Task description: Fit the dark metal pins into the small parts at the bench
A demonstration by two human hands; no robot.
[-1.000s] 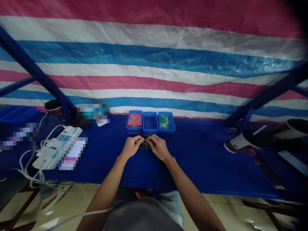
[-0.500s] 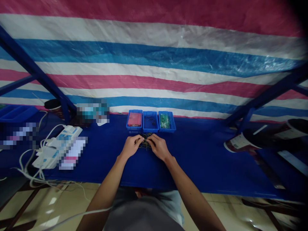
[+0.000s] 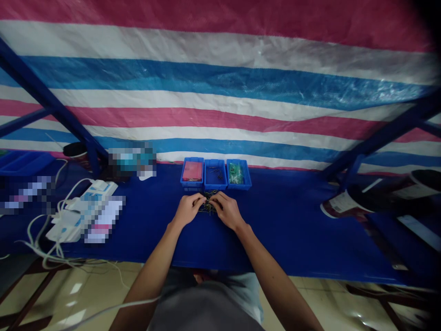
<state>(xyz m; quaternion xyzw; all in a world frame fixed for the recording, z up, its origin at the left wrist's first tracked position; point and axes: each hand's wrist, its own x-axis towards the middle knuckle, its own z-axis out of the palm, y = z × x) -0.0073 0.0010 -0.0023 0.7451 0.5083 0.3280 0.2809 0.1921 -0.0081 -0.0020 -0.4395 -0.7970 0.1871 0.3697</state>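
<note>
Both hands meet over a small heap of thin dark and yellowish pieces [image 3: 208, 208] on the blue table. My left hand [image 3: 188, 209] is pinched at the heap's left side, and my right hand [image 3: 226, 209] is pinched at its right. What the fingertips hold is too small to name. Just behind the heap stand three blue bins side by side: the left bin [image 3: 193, 186] has pink flat items, the middle bin [image 3: 216, 186] a few thin dark pieces, the right bin [image 3: 240, 186] green items in clear plastic.
A white power strip [image 3: 81, 211] with tangled cables lies on the left. Dark cups [image 3: 344, 203] and a phone-like object [image 3: 420, 232] are on the right. Striped sheeting [image 3: 220, 92] hangs behind, between blue frame bars [image 3: 51, 101].
</note>
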